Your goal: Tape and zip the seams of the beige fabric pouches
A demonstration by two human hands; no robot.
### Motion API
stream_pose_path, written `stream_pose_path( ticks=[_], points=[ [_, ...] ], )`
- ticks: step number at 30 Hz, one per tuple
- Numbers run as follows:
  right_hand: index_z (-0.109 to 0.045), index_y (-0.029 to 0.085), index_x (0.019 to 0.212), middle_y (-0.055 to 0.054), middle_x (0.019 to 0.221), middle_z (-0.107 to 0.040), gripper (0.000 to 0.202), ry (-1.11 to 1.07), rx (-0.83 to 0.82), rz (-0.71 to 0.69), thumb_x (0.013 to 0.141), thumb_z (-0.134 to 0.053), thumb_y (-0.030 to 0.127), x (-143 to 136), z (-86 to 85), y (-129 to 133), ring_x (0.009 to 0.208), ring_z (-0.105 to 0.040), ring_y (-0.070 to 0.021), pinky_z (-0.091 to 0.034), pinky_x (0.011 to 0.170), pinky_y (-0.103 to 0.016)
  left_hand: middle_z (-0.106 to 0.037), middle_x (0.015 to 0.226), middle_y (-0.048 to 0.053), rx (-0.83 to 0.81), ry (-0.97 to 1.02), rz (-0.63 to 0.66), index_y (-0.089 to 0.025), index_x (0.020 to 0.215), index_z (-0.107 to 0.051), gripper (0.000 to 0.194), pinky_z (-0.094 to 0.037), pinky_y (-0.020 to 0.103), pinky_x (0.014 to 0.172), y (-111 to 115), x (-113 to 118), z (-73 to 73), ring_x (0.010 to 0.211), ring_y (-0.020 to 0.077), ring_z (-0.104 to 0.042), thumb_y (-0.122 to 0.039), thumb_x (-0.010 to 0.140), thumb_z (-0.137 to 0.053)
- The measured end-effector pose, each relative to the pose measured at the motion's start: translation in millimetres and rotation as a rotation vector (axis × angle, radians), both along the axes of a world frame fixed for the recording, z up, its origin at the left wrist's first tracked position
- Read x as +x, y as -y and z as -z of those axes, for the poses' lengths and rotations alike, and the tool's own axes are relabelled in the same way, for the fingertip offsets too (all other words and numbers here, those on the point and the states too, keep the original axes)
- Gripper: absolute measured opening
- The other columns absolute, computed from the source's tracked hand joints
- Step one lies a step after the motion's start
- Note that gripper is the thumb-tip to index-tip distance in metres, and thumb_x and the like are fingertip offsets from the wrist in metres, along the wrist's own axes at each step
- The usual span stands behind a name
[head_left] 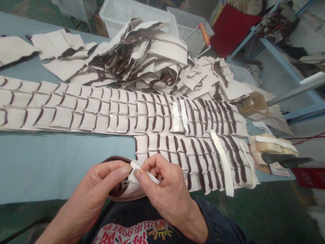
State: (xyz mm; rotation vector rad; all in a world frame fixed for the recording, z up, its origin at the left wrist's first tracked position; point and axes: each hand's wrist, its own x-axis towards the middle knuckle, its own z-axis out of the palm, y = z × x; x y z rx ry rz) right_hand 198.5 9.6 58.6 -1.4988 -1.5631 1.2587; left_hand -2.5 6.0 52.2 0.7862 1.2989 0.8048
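A blue-grey table [35, 159] crossed my feed, with green floor showing past its near edge. At its far left I had loose cream pieces [5, 52], and in front of them a long band of overlapping dark-edged panels [62, 112] ran rightward across the surface.

Nearer the body, the left hand [102, 184] had its thumb and finger pressed together at the upper left end of a white strip [140, 171], beside the rim of a curved brown-edged piece [132, 190]. That piece sat below and between the two hands; the fingers hid much of it, so I could not tell whether the strip was fastened to it.

The strip's long axis slanted from the left fingertips down to the right, under the right hand [168, 186], whose thumb and curled forefinger pinched it along its length. Both hands were right at it, the right covering more of it.

Behind rose a heap of cream pieces [159, 54]. Further right, a shorter panel row [194, 161] carried a pale tape [223, 162], and beyond it lay a black-handled object [278, 148].
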Motion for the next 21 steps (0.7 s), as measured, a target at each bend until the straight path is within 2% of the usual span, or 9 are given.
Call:
stream_pose_path(
  ticks=[7, 12, 14, 17, 21],
  points=[
    [-0.071, 0.026, 0.089, 0.009, 0.064, -0.060, 0.022, -0.055, -0.116, -0.052, 0.101, -0.082, 0.041, -2.5, -1.8, -4.1, 0.057, -0.056, -0.0134, -0.038, 0.060, -0.029, -0.056, 0.064, -0.002, -0.004, -0.002, 0.031, -0.021, 0.066, -0.077, 0.056, -0.039, 0.023, 0.057, 3.1, -8.6, 7.0, 0.063, 0.0156, -0.043, -0.071, 0.081, -0.097],
    [-0.068, 0.027, 0.088, 0.008, 0.065, -0.062, 0.024, -0.070, -0.157, -0.042, 0.099, -0.080, 0.045, -3.3, -1.3, -5.8, 0.057, -0.055, -0.0133, -0.038, 0.060, -0.029, -0.052, 0.065, -0.003, 0.074, -0.029, 0.040, -0.022, 0.064, -0.068, 0.063, -0.039, 0.023, 0.057, 6.9, -12.6, 14.1, 0.063, 0.0156, -0.042, -0.074, 0.090, -0.093],
    [-0.068, 0.027, 0.088, 0.008, 0.065, -0.061, 0.024, -0.075, -0.157, -0.039, 0.098, -0.079, 0.045, -3.4, -0.6, -6.1, 0.058, -0.055, -0.0135, -0.038, 0.060, -0.030, -0.057, 0.067, -0.001, 0.099, -0.018, 0.046, -0.021, 0.067, -0.075, 0.060, -0.042, 0.022, 0.058, 8.8, -14.3, 15.4, 0.065, 0.0161, -0.047, -0.073, 0.092, -0.093],
    [-0.066, 0.027, 0.087, 0.008, 0.064, -0.061, 0.025, -0.081, -0.160, -0.051, 0.098, -0.079, 0.046, -3.9, 0.1, -6.4, 0.057, -0.055, -0.0136, -0.039, 0.061, -0.030, -0.075, 0.074, 0.003, 0.085, 0.066, 0.078, -0.020, 0.083, -0.090, 0.048, -0.051, 0.023, 0.061, 10.8, -17.4, 15.6, 0.066, 0.0179, -0.061, -0.067, 0.092, -0.096],
    [-0.064, 0.028, 0.087, 0.008, 0.064, -0.060, 0.025, -0.093, -0.171, -0.054, 0.097, -0.076, 0.047, -5.6, 2.6, -5.8, 0.057, -0.052, -0.0133, -0.038, 0.061, -0.030, -0.089, 0.085, 0.006, 0.080, 0.093, 0.102, -0.021, 0.091, -0.093, 0.029, -0.063, 0.025, 0.071, 10.0, -18.9, 11.1, 0.077, 0.0233, -0.080, -0.049, 0.088, -0.099]
  ],
)
